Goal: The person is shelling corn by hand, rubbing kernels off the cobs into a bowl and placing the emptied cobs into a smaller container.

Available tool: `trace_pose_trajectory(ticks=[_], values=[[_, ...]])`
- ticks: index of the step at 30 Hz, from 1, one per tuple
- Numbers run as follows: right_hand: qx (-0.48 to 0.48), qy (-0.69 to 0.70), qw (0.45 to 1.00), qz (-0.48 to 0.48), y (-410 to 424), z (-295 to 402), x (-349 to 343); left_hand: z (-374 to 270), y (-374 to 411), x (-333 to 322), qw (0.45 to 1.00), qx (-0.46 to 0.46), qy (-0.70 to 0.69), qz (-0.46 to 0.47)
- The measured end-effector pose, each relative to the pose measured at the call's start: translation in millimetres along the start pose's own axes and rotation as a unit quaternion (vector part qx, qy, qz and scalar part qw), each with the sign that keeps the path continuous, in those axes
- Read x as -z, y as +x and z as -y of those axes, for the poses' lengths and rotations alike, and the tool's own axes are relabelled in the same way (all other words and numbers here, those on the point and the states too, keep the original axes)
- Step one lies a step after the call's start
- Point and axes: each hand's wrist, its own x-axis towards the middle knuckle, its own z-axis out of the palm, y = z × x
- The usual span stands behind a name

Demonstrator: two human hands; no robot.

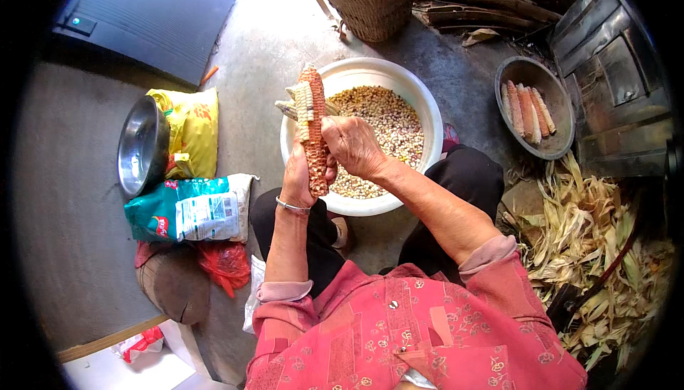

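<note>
My left hand [299, 176] grips the lower part of a corn cob [318, 139], held upright over the near left of a white basin [430, 123]. Most of the cob is bare and reddish, with rows of pale kernels still on its left side. My right hand [355, 147] is curled against the cob's right side; its fingertips are partly hidden. Loose corn kernels [382, 123], yellow, white and purple, cover the bottom of the basin. Behind the held cob, another ear of corn [287, 108] shows at the basin's rim, mostly hidden.
A grey bowl [566, 123] with several bare cobs [526, 109] stands at right, above corn husks [577, 229]. A woven basket [368, 8] is at the back. Left are a metal bowl [140, 147], yellow bag [200, 128], teal bag [155, 208] and wooden stump [176, 283].
</note>
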Motion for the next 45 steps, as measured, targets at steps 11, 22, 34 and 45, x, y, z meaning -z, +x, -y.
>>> trace_pose_trajectory(ticks=[11, 22, 34, 45], values=[[-0.186, 0.082, 0.979, 0.011, 7, 14, 0, -8, -2, -10, 0.996, 0.025, 0.078, -0.043], [0.023, -0.09, 0.996, 0.007, -7, -12, -11, -3, -2, 4, 0.998, 0.068, -0.002, -0.005], [-0.215, 0.092, 0.971, 0.05, 8, 10, -1, -6, -3, -9, 0.997, 0.023, 0.059, -0.034], [0.043, -0.041, 0.998, 0.005, -7, -16, -10, -4, -6, 4, 0.997, 0.073, -0.025, 0.031]])
